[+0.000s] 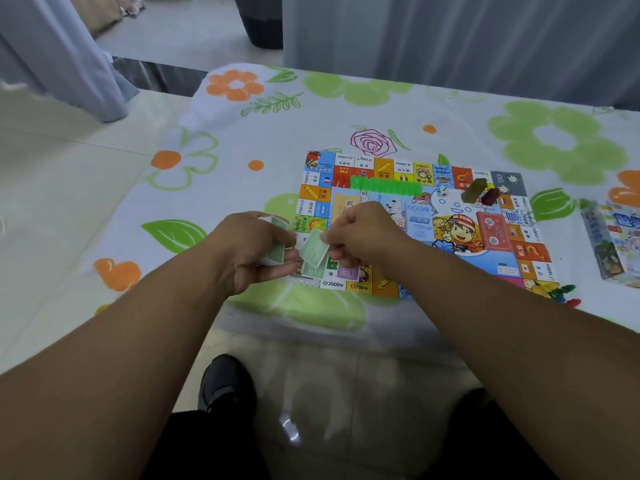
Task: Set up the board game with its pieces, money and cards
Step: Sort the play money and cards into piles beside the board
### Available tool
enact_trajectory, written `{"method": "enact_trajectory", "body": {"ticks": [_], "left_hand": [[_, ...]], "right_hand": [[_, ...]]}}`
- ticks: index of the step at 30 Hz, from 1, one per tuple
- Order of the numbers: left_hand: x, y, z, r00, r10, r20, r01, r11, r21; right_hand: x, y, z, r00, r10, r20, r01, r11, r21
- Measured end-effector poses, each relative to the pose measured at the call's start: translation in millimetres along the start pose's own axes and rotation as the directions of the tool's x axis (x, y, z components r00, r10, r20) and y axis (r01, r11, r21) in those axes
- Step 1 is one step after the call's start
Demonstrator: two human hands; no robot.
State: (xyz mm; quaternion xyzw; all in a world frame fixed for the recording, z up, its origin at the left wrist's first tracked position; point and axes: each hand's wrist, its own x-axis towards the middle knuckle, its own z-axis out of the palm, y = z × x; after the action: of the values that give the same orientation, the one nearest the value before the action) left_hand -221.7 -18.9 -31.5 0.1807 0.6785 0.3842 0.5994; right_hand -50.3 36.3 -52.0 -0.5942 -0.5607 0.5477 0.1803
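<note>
Two hands work above one game board, which lies flat on a flower-printed desk.

The left hand grips one stack of green play-money notes just off the board's near-left corner. Its fingers are curled round the stack, whose long axis runs away from the person.

The right hand pinches a single green note between thumb and fingertips at the note's right edge. The note sticks out to the left of the fingers, toward the stack, over the board's near-left corner. It is tilted, with its long axis running from near-left to far-right.

Below it, one pale green note and one purple note lie on the board's near edge, partly hidden by the hand.

On the board's far side is one row of bright green houses, too blurred to count. To the right of the row are a small white die and two blocks, one olive block and one dark red block, touching each other. One red card deck lies right of centre.

A cluster of coloured pawns sits at the near-right corner, and one game box stands apart to the right.
</note>
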Motion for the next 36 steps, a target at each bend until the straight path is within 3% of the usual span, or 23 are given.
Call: {"method": "enact_trajectory", "body": {"ticks": [5, 11, 15, 20, 26, 33, 36], "left_hand": [[1.2, 1.3, -0.9, 0.999, -0.033, 0.036, 0.033, 0.999, -0.006], [-0.6, 3.9, -2.8, 0.993, -0.068, 0.097, 0.076, 0.994, -0.081], [0.7, 1.3, -3.4, 0.993, -0.049, 0.110, 0.059, 0.994, -0.095], [0.0, -1.8, 0.3, 0.989, -0.017, 0.145, 0.022, 0.999, -0.039], [-1.5, -3.0, 1.0, 0.993, -0.003, 0.120, 0.007, 0.999, -0.035], [2.5, -4.2, -4.6, 0.999, -0.039, 0.022, 0.039, 0.999, -0.007], [4.5, -4.0, -7.1, 0.998, -0.064, 0.014, 0.064, 0.998, -0.022]], "right_hand": [[6.6, 6.3, 6.2, 0.998, -0.031, -0.058, 0.020, 0.984, -0.179], [8.7, 7.0, 8.8, 0.991, -0.084, -0.101, 0.056, 0.965, -0.255], [7.5, 1.6, 8.0, 0.986, -0.136, -0.091, 0.121, 0.981, -0.154], [-0.6, -9.0, 10.2, 0.988, -0.143, 0.065, 0.140, 0.989, 0.043], [-0.2, -8.8, 11.0, 0.981, -0.174, 0.088, 0.173, 0.985, 0.016], [7.8, -2.5, 0.9, 0.996, -0.084, -0.010, 0.084, 0.996, 0.033], [12.2, 3.7, 0.3, 0.997, -0.067, -0.028, 0.066, 0.997, -0.036]]}}
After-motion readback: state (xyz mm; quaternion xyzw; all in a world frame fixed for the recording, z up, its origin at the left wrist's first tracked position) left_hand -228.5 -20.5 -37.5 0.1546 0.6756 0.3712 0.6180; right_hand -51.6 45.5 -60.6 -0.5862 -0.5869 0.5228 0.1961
